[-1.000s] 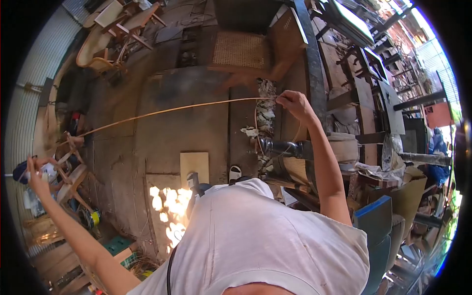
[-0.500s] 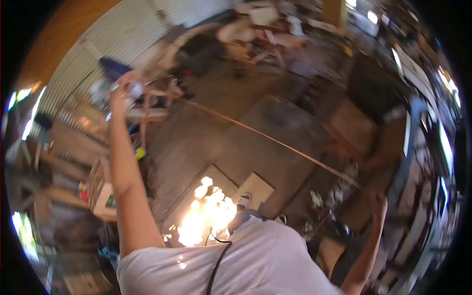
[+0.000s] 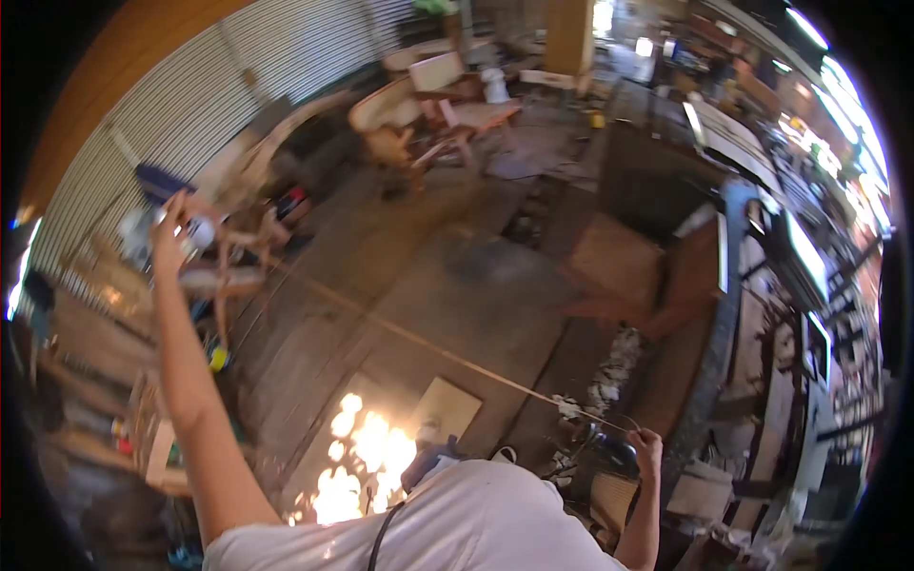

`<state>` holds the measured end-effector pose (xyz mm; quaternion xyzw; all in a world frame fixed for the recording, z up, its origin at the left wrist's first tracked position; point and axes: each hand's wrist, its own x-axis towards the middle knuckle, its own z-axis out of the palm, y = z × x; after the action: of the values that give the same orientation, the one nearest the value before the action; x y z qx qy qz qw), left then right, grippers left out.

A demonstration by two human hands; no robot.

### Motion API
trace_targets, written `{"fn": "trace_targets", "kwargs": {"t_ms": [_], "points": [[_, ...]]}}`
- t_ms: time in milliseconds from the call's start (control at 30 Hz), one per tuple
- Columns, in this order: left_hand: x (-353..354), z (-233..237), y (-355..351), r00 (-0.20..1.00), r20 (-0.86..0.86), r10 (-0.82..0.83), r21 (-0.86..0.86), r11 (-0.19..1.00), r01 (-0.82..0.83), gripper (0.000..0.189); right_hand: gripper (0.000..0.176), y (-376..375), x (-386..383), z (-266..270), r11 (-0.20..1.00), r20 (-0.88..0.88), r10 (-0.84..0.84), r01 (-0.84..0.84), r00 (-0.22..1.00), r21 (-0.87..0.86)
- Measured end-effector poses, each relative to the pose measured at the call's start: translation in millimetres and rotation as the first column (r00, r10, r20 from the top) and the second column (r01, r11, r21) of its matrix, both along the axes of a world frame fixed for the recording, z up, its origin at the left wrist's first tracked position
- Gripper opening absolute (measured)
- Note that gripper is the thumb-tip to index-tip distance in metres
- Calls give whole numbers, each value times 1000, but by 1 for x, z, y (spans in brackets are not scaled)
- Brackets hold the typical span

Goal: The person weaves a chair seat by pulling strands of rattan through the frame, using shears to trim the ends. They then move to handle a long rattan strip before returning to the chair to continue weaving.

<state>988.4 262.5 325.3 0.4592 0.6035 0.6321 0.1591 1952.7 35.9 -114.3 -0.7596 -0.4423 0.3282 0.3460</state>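
view swung left, left hand [image 3: 171, 226] raised, corrugated wall [image 3: 238, 67], plank floor [image 3: 457, 276]

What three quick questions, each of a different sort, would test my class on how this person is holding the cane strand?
1. True or false: the cane strand lies coiled on the floor.
2. Which hand is raised higher? A. the left hand B. the right hand C. both are level
3. Fill the gap: the wall behind the left hand is made of ______ metal sheet.

Key:
1. False: it runs straight through the air between the two hands.
2. A
3. corrugated
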Motion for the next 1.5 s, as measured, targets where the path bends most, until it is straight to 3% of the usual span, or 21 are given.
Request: {"fn": "trace_targets", "kwargs": {"t_ms": [100,200,300,467,733,800,1000,1100,1500], "points": [[38,11,10,999,53,-11,19,1000,10,38,23,-4,-5,25,999,99,-49,50,994,-1],[47,11,20,998,58,-16,4,1000,15,39,26,-8,-12,45,993,50,-110,109,993,40],[77,23,30,999,-20,-39,-8,999,39,44,25,-14,-1,30,987,83,-160,157,984,41],[94,30,50,989,-18,-144,-59,988,142,48,25,-27,10,22,973,73,-229,226,971,48],[135,47,69,985,37,-169,11,986,168,51,26,-36,8,27,956,85,-289,292,953,-18],[145,50,68,972,79,-219,11,976,219,50,26,-42,6,5,958,19,-285,285,958,17],[164,49,63,926,2,-378,-49,925,378,49,24,-65,-14,6,935,-14,-342,339,940,-105],[174,49,61,958,-17,-286,-39,958,285,41,26,-75,-14,-6,937,-20,-322,315,947,-149],[190,53,67,966,-53,-254,-1,967,254,48,23,-97,-14,-11,934,-9,-344,341,939,-110]]}}
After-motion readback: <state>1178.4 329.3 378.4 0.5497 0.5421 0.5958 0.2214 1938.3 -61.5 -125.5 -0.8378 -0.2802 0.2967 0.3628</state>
